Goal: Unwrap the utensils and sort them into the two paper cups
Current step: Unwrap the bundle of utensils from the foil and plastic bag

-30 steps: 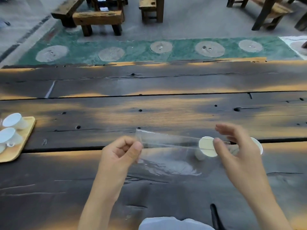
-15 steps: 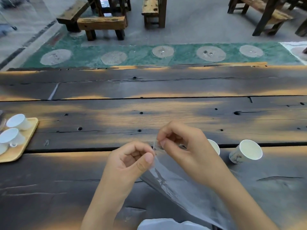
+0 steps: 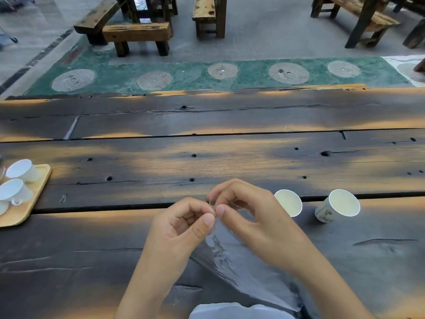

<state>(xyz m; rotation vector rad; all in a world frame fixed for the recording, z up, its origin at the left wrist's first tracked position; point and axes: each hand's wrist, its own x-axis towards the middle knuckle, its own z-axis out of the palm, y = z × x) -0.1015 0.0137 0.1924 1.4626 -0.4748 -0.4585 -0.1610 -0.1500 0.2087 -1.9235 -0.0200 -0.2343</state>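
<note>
While both hands [image 3: 181,224] [image 3: 250,217] pinch clear wrapper [image 3: 241,265] in their grip, two paper cups [image 3: 288,202] [image 3: 338,204] hold nothing

Dark plank table [image 3: 230,157]: two paper cups [image 3: 290,202] right, wooden tray [image 3: 34,196] with white cups [image 3: 21,170] left edge.
</note>
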